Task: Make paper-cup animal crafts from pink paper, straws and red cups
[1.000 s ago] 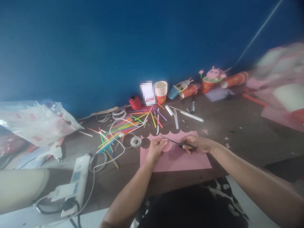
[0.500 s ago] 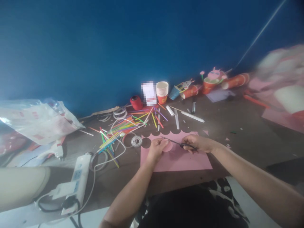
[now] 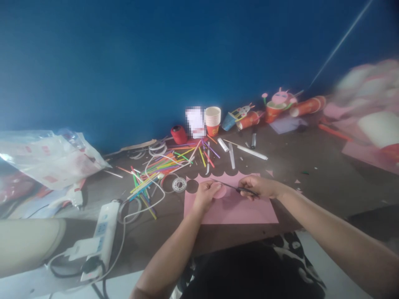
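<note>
Between the fingers and thumb of my left hand (image 3: 205, 194) is a small round pink paper disc (image 3: 221, 191). My right hand (image 3: 256, 187) is wrapped round the handles of a pair of dark scissors (image 3: 232, 186). Their blades point left and lie along the disc's upper edge, near my left fingertips. Beneath both hands lies a pink paper sheet (image 3: 240, 214). Its far edge is scalloped by round cut-outs, and a round hole sits at its upper left corner.
Coloured sticks (image 3: 162, 166), a tape roll (image 3: 179, 185) and a white cable lie left of the sheet. A power strip (image 3: 104, 232) and glue gun (image 3: 70, 197) are further left. Stacked paper cups (image 3: 213, 120), a red thread spool (image 3: 178, 135) and paper-cup figures (image 3: 279, 104) stand along the blue wall.
Hardly anything differs. Both hands, the scissors and the pink disc keep nearly the same place, while the whole view shifts by a few pixels.
</note>
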Motion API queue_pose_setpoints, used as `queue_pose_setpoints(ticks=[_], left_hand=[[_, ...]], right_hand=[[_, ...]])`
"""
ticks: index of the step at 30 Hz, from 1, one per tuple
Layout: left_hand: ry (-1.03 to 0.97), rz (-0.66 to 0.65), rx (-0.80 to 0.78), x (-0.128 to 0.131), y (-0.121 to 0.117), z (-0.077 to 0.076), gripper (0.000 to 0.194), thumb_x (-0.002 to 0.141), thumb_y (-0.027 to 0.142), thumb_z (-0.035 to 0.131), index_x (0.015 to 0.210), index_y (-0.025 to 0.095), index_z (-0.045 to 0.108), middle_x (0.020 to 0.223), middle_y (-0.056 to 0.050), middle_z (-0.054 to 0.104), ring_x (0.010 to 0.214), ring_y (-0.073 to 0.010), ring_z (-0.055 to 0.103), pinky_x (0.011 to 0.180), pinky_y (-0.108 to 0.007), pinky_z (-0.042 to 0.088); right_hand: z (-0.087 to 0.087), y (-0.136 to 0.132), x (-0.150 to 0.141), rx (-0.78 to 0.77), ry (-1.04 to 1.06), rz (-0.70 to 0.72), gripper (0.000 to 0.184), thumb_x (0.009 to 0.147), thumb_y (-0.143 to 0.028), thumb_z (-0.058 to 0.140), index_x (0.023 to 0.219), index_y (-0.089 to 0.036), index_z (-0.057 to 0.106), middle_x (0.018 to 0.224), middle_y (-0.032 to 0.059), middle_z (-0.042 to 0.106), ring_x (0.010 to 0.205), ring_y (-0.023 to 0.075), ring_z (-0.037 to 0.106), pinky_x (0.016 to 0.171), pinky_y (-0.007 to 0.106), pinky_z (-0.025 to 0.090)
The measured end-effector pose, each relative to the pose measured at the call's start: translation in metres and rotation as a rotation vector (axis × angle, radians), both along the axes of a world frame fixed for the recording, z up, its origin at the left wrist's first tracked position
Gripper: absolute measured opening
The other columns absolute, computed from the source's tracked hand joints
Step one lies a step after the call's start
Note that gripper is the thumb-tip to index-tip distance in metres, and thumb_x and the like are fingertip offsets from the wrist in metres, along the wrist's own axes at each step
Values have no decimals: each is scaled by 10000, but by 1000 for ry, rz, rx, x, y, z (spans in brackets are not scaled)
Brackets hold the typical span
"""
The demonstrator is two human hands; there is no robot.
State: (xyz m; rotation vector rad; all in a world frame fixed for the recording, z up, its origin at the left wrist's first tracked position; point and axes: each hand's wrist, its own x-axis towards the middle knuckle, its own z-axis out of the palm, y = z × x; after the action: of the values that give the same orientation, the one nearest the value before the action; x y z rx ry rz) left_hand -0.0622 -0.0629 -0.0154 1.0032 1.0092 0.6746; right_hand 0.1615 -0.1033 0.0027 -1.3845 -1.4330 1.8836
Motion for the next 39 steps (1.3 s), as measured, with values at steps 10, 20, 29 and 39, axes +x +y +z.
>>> queue_pose_setpoints(ticks=[10, 20, 29, 39], left_hand=[[24, -6, 19, 1, -1, 0, 331, 661, 429, 687, 643, 113, 589, 536, 19, 486, 459, -54, 379, 429, -180, 245], [31, 29, 88, 1, 0, -4, 315, 670, 421, 672, 701, 111, 629, 609, -6, 532, 537, -83, 444, 481, -188, 315], [-110, -52, -2, 1, 1, -6, 321, 645, 397, 726, 679, 90, 638, 587, -9, 550, 520, -70, 451, 506, -192, 319], [11, -161, 18, -5, 4, -2, 365, 674, 460, 684, 657, 101, 621, 563, -1, 525, 500, -73, 434, 471, -192, 281]], right_hand=[[-5, -1, 1, -6, 32, 0, 338, 721, -455, 671, 714, -147, 533, 507, -33, 564, 389, 47, 410, 389, 170, 285], [-7, -2, 2, -16, 17, -61, 326, 704, -448, 680, 713, -155, 535, 495, -41, 563, 372, 46, 402, 386, 174, 290], [14, 10, 12, -47, -92, 93, 348, 685, -473, 682, 755, -160, 547, 514, -43, 554, 425, 64, 456, 371, 166, 286], [26, 18, 18, -40, -123, 171, 322, 689, -438, 694, 736, -151, 555, 569, -41, 521, 458, 59, 477, 386, 160, 300]])
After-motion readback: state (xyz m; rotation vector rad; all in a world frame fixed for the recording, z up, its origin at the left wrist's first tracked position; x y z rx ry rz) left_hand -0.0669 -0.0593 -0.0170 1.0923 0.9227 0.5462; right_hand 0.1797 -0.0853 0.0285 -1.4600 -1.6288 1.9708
